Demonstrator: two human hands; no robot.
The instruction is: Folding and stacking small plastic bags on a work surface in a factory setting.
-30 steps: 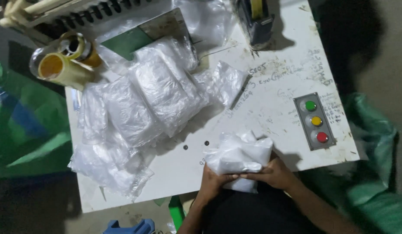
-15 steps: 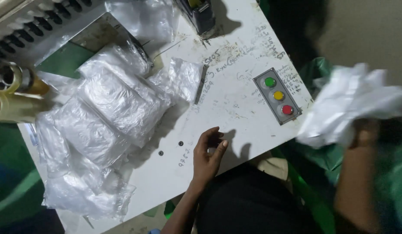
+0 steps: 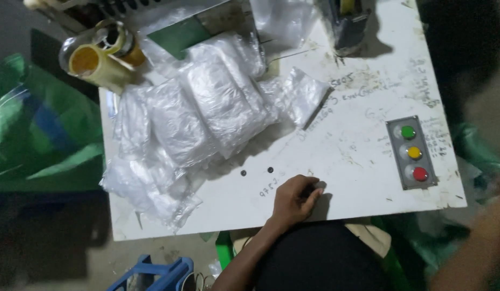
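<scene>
White table (image 3: 368,81), left grip (image 3: 294,200) beside bags (image 3: 207,108)

clear bags (image 3: 207,113): we see a heap left of the button panel (image 3: 413,152)
panel: grey rectangle; green, yellow, red buttons

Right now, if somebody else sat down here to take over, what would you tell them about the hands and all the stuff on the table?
Left hand: resting on the white scribbled tabletop near its front edge, fingers curled, holding nothing.
Right hand: out of view; only a blurred arm shows at the lower right.
Things: a heap of clear plastic bags with white contents covers the table's left half. Yellow and clear tape rolls sit at the back left corner. A grey panel with green, yellow and red buttons lies on the right.
Done: the white bundle held a second ago has left the table.
Left: the heap lies untouched.
</scene>
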